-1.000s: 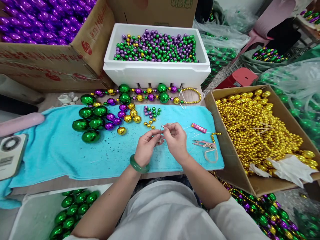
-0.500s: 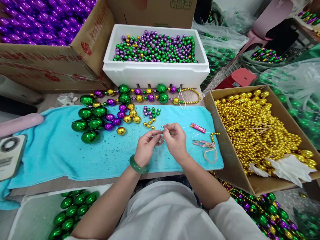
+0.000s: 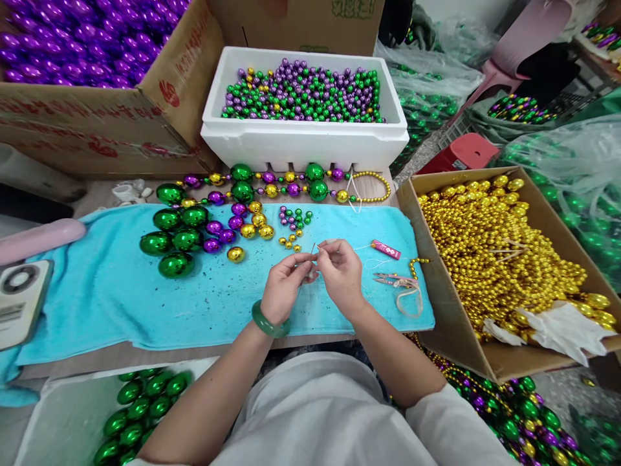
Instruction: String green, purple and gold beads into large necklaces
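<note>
Above the blue towel (image 3: 233, 304), my left hand (image 3: 283, 288) pinches a thin needle (image 3: 313, 248), which points up and away. Close against it, my right hand (image 3: 342, 275) is closed on a fine white thread (image 3: 362, 246); the exact meeting point of needle and thread is too small to make out. Just beyond my hands lie small purple and green beads (image 3: 295, 217) and small gold beads (image 3: 290, 243). To the right are a pink packet (image 3: 386, 250), pink-handled thread snips (image 3: 395, 279) and a short gold bead strand (image 3: 413, 266).
Large green beads (image 3: 176, 265), purple beads (image 3: 212, 245) and gold beads (image 3: 235, 254) lie left. Behind them stretches a strung bead necklace (image 3: 317, 190), before a white foam box (image 3: 305, 144). Cardboard boxes of gold (image 3: 456, 336) and purple beads (image 3: 87, 129) flank the table.
My hands stay almost in place, with only a slight shift of the fingers around the needle. Nothing else has moved visibly.
</note>
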The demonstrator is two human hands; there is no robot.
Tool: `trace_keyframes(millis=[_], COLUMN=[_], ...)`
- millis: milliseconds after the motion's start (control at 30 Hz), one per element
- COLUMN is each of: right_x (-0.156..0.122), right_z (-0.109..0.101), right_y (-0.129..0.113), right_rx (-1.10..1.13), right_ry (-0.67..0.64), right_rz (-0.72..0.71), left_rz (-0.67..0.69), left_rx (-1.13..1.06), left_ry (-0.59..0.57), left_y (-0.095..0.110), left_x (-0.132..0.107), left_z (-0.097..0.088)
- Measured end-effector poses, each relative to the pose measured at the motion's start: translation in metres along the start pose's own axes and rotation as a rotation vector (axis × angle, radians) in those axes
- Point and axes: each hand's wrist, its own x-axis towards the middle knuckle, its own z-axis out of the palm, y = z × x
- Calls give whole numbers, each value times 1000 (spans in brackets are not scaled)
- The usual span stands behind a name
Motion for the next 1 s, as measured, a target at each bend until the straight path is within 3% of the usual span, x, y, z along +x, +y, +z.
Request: trace_keyframes(millis=[533, 700, 867, 1000], right_x=[1, 2, 14, 27], right_z=[0, 1, -4, -10], right_y=[2, 1, -1, -4], right_rx=[-47, 53, 23, -226], right_ry=[-1, -39, -120, -125], right_rz=[-39, 62, 156, 63], left_rz=[67, 118, 292, 524], left_rx=[78, 155, 419, 820], left_ry=[8, 7, 6, -42], left_y=[-3, -1, 2, 6], left_x=[0, -1, -1, 1], left_z=[-1, 0, -3, -7])
